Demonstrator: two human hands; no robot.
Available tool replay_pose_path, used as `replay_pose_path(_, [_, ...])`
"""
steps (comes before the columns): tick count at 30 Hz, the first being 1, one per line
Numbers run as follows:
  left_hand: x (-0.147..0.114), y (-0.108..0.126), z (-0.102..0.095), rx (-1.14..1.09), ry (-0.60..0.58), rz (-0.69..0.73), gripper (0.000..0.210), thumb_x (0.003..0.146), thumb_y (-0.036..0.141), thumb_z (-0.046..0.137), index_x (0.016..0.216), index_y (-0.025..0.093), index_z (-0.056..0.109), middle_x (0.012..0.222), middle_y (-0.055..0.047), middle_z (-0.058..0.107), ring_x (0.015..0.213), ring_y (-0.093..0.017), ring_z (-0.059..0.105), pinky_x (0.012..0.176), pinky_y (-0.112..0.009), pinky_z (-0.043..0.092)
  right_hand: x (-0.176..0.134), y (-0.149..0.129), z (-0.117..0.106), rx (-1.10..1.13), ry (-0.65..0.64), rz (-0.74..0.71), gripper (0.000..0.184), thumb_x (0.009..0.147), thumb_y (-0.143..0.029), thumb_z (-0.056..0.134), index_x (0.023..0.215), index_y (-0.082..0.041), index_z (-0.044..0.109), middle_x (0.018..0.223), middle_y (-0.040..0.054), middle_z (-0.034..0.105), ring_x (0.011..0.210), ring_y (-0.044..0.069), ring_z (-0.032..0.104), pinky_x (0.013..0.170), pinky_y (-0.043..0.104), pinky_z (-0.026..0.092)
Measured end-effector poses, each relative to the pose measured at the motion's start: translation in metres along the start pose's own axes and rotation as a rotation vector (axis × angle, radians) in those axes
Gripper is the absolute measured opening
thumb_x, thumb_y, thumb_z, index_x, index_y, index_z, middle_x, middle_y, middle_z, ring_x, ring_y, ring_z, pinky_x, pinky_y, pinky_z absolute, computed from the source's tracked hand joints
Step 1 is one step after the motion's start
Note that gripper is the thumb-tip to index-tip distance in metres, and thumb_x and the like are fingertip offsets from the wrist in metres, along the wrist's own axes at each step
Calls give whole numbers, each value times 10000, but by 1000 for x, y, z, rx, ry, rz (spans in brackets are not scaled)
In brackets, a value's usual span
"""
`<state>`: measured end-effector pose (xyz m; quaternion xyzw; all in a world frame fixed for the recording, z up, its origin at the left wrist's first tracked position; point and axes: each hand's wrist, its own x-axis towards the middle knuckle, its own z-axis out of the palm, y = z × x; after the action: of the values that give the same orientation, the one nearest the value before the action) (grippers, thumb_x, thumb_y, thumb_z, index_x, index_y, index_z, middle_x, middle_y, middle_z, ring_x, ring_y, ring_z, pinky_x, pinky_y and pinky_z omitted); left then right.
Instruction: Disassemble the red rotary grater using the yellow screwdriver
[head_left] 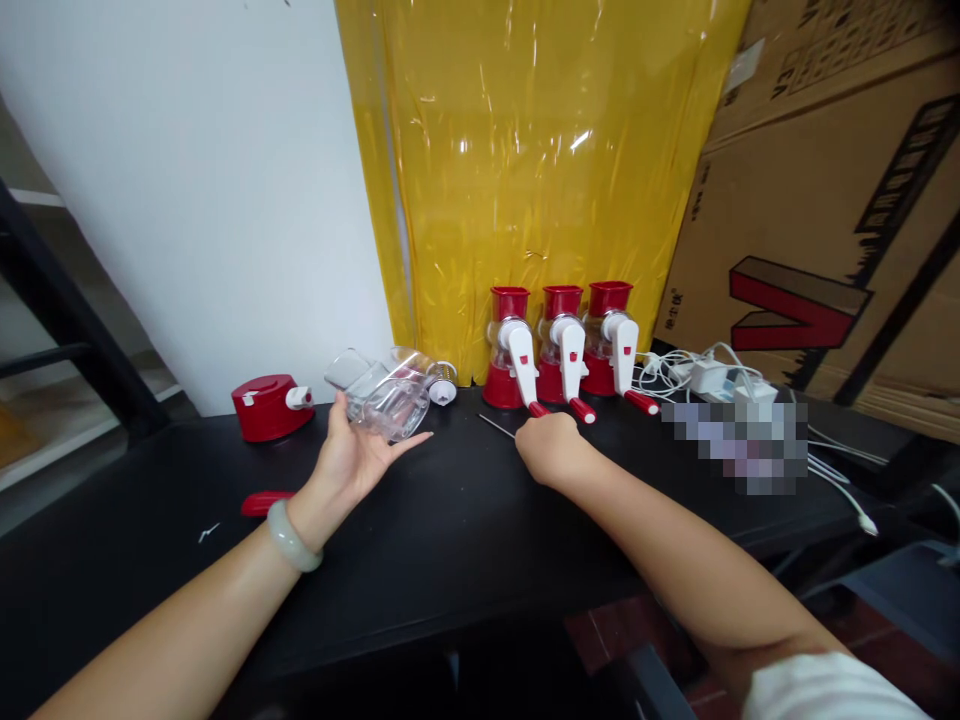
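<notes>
My left hand (351, 455) holds up a clear plastic grater housing (386, 395), tilted, the thumb on its near side and one finger stretched out below it. Behind the housing lies a metal grater drum (441, 382) with a white end. My right hand (551, 447) is closed in a fist, with a thin metal rod (496, 426) like a screwdriver shaft sticking out to the left; its other end is hidden. Just beyond this fist stand three red and white rotary graters (517, 365) with cranks. Left of the housing sits a red grater base (271, 408).
A red handle (266, 503) lies behind my left wrist on the black table (442, 560). White cables and adapters (709, 375) crowd the right end, beside a blurred patch. A large cardboard box (810, 220) and a yellow plastic sheet (540, 150) stand behind.
</notes>
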<state>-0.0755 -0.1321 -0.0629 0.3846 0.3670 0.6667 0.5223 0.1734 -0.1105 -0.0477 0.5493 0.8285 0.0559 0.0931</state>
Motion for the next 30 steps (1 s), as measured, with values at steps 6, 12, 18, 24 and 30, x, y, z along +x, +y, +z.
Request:
replay_pose_path(6, [-2, -3, 0, 9, -4, 36, 736, 962, 764, 270, 1491, 305, 497, 1484, -123, 597, 1378, -370, 557, 1001, -627, 542, -4, -4, -2, -54, 19, -3, 304, 822, -140, 706, 1115, -119, 783, 1071, 245, 772, 1016, 362, 764, 766, 452, 615])
replay_pose_path(12, [3, -3, -4, -158, 128, 67, 764, 945, 786, 273, 1407, 250, 561, 1249, -129, 721, 1163, -308, 702, 1000, -504, 567, -20, -15, -10, -40, 83, -33, 239, 843, -69, 647, 1035, -130, 776, 1074, 189, 782, 997, 314, 770, 738, 353, 587])
replay_pose_path(18, [5, -4, -8, -177, 140, 107, 788, 927, 810, 315, 1426, 245, 545, 1277, -129, 713, 1153, -293, 704, 989, -457, 578, -30, -15, -12, -41, 201, -18, 217, 876, -124, 620, 1082, -106, 687, 998, 178, 768, 906, 308, 776, 683, 338, 562])
replay_pose_path(24, [2, -4, -9, -245, 238, 195, 685, 940, 744, 457, 1443, 285, 533, 1417, -125, 635, 1264, -301, 650, 1026, -441, 568, -28, -15, -14, -75, 360, 5, 188, 964, -124, 467, 1072, -136, 620, 999, 158, 722, 845, 270, 768, 590, 277, 474])
replay_pose_path(30, [-3, 7, 1, -389, 426, 232, 433, 1014, 503, 539, 1394, 300, 493, 1450, -150, 574, 1245, -277, 654, 988, -451, 597, -12, -7, -6, -83, 656, -19, 196, 1033, -278, 472, 1091, -151, 609, 1082, 139, 664, 742, 200, 711, 488, 270, 350])
